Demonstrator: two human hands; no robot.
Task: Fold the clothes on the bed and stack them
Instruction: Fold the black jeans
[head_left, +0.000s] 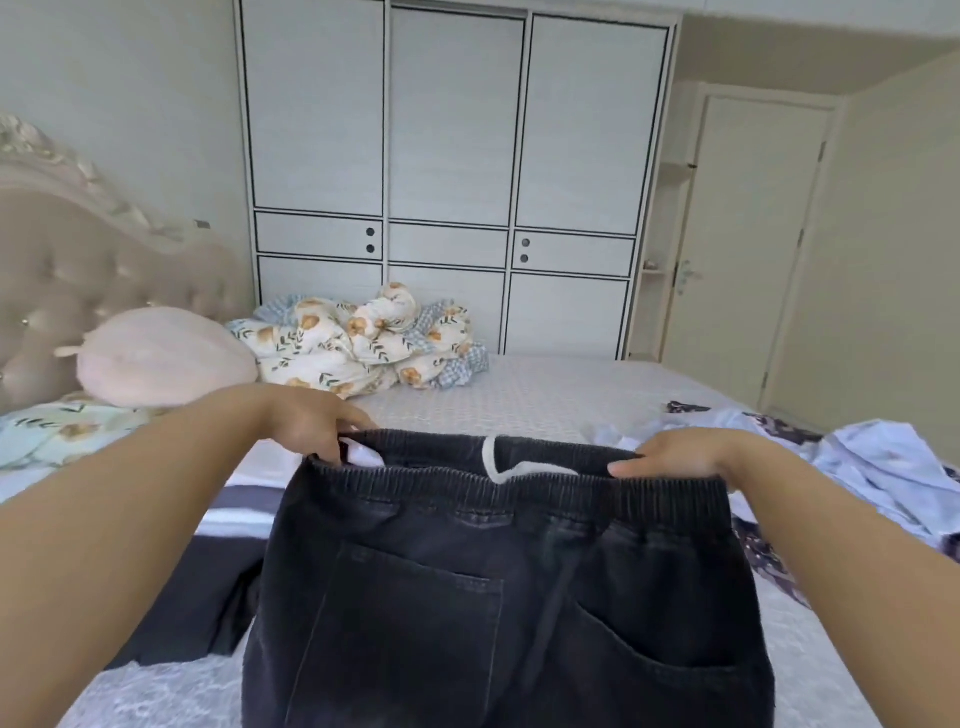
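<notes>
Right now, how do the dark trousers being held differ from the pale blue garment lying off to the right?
The dark trousers are held up by the waistband, the left hand and right hand each gripping an end; the pale blue garment lies untouched on the bed. The trousers are near-black, heavy denim-like cloth and spread flat; the blue garment is light, thin-looking and crumpled. Neither is folded yet.
</notes>
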